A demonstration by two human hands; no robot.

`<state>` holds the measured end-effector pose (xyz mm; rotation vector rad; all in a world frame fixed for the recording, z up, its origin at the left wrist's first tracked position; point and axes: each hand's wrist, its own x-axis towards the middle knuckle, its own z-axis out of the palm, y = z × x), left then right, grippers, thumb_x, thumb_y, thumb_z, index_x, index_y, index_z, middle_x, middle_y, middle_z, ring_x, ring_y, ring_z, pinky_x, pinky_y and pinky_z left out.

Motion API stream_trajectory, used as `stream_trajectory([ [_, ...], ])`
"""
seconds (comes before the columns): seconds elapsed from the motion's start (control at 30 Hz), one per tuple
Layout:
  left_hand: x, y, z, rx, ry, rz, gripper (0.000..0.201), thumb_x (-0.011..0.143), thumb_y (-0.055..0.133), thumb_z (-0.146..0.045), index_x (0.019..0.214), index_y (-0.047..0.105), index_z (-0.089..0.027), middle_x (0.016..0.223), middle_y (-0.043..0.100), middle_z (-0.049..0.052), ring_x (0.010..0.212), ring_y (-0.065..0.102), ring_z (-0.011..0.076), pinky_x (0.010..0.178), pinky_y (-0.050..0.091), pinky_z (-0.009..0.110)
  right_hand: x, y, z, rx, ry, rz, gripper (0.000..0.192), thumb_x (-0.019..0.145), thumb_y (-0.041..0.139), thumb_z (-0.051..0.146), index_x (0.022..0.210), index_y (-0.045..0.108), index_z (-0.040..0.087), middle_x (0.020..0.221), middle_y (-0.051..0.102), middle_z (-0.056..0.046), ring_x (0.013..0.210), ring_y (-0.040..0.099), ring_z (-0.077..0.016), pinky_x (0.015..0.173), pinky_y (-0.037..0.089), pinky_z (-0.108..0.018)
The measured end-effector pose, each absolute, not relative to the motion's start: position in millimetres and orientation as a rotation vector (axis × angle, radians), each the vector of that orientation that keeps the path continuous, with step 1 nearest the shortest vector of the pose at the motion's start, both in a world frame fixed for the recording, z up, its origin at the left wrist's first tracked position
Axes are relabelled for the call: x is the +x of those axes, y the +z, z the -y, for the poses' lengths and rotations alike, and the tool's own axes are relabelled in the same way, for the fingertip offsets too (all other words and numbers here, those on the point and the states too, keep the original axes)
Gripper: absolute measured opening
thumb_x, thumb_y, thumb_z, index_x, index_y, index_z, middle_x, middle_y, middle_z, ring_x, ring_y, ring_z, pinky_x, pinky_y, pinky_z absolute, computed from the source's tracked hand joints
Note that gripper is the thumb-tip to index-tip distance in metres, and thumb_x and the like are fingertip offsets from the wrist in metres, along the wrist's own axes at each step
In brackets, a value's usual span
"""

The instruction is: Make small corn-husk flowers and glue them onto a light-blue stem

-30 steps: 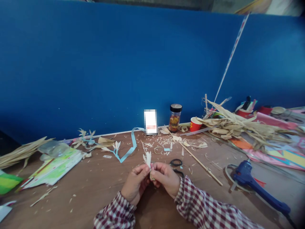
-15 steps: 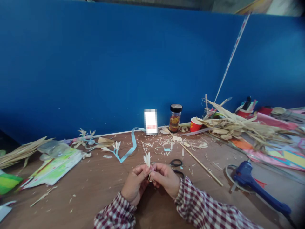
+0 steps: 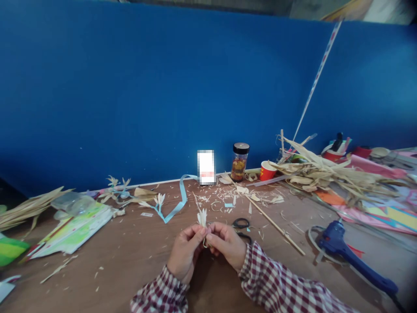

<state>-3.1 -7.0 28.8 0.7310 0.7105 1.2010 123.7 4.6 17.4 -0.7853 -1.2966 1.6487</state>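
My left hand (image 3: pixel 185 251) and my right hand (image 3: pixel 227 244) meet at the near middle of the brown table (image 3: pixel 130 256). Together they pinch a small pale husk flower (image 3: pixel 202 217), its fringed petals pointing up above my fingertips. The stem end is hidden between my fingers. Black-handled scissors (image 3: pixel 241 224) lie just behind my right hand. A thin wooden stick (image 3: pixel 270 221) lies to the right of the scissors.
A blue glue gun (image 3: pixel 348 256) lies at the right. Dry corn husks (image 3: pixel 325 171), a red paper cup (image 3: pixel 267 170) and a dark-lidded jar (image 3: pixel 239 161) stand at the back. A light blue ribbon (image 3: pixel 177 204), finished husk flowers (image 3: pixel 119 184) and coloured paper (image 3: pixel 76 228) lie left.
My hands have shifted the husk flower slightly; it sits a little lower between my fingertips. Nothing else on the table has moved.
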Motion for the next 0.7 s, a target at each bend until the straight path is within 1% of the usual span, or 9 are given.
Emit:
stream_trajectory([
  [0.07, -3, 28, 6, 0.72, 1.197, -0.735, 0.007, 0.07, 0.063, -0.019, 0.07, 0.065, -0.012, 0.055, 0.06, 0.0, 0.049, 0.054, 0.0093, 0.05, 0.042, 0.022, 124, 17, -6, -0.783, 1.658, 1.269, 0.027, 0.072, 0.059, 0.038, 0.074, 0.05, 0.013, 0.059, 0.053, 0.003, 0.044, 0.044, -0.0034, 0.041, 0.033, -0.014],
  [0.17, -4, 28, 4, 0.698, 1.148, -0.723, 0.015, 0.068, 0.065, -0.019, 0.081, 0.066, -0.012, 0.058, 0.062, 0.001, 0.05, 0.055, 0.0096, 0.05, 0.043, 0.022, 123, 17, -6, -0.727, 1.715, 1.204, 0.028, 0.071, 0.06, 0.039, 0.072, 0.049, 0.014, 0.057, 0.052, 0.003, 0.043, 0.042, -0.0035, 0.04, 0.032, -0.015],
  [0.23, -6, 28, 4, 0.69, 1.126, -0.713, 0.017, 0.068, 0.066, -0.019, 0.083, 0.067, -0.012, 0.059, 0.063, 0.002, 0.05, 0.055, 0.0091, 0.051, 0.043, 0.021, 123, 17, -5, -0.676, 1.761, 1.17, 0.027, 0.07, 0.061, 0.038, 0.071, 0.049, 0.014, 0.056, 0.051, 0.004, 0.043, 0.042, -0.0036, 0.039, 0.031, -0.015],
  [0.5, -5, 38, 8, 0.727, 1.089, -0.661, 0.011, 0.065, 0.068, -0.022, 0.07, 0.068, -0.012, 0.056, 0.065, 0.004, 0.052, 0.059, 0.0131, 0.052, 0.046, 0.024, 124, 21, -3, -0.566, 1.871, 1.113, 0.027, 0.071, 0.062, 0.036, 0.07, 0.049, 0.013, 0.052, 0.048, 0.005, 0.04, 0.038, -0.003, 0.038, 0.029, -0.015],
  [0.7, -6, 39, 8, 0.759, 1.057, -0.608, 0.015, 0.066, 0.067, -0.025, 0.059, 0.064, -0.011, 0.053, 0.065, 0.005, 0.051, 0.06, 0.0145, 0.053, 0.047, 0.025, 125, 23, -2, -0.554, 1.898, 1.126, 0.028, 0.07, 0.063, 0.037, 0.068, 0.05, 0.013, 0.05, 0.048, 0.005, 0.039, 0.039, -0.0033, 0.038, 0.029, -0.016],
])
